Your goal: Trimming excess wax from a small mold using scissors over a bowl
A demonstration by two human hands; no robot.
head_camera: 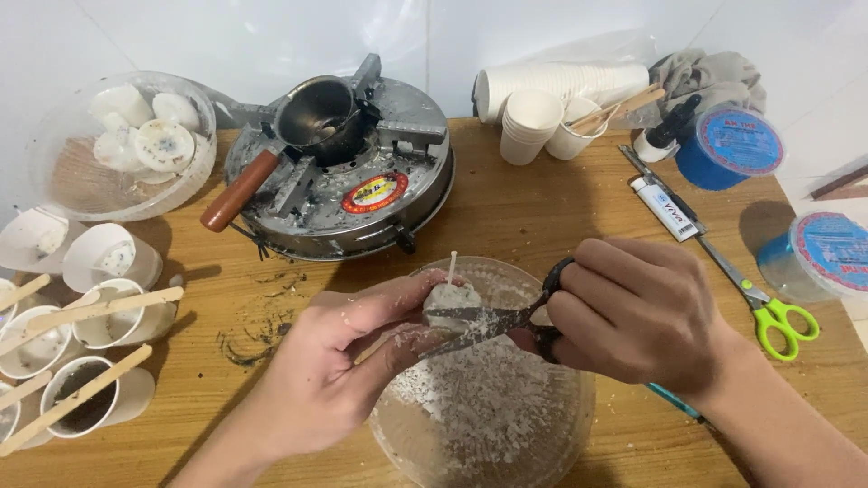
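Candle (452, 303), small and white, sits pinched in my left hand (339, 361) over the clear bowl (488, 407), wick pointing straight up. My right hand (637, 312) is curled closed through the handles of black scissors (493, 323), whose blades lie nearly level, tips pointing left against the candle's base. One stove (339, 167) stands behind, and a second, green-handled pair of scissors (778, 321) lies right.

Bright, even light; soft shadows

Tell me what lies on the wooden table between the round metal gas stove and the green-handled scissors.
In the head view, between the stove and the green-handled scissors lies bare tabletop; a white tube sits beside the blades.
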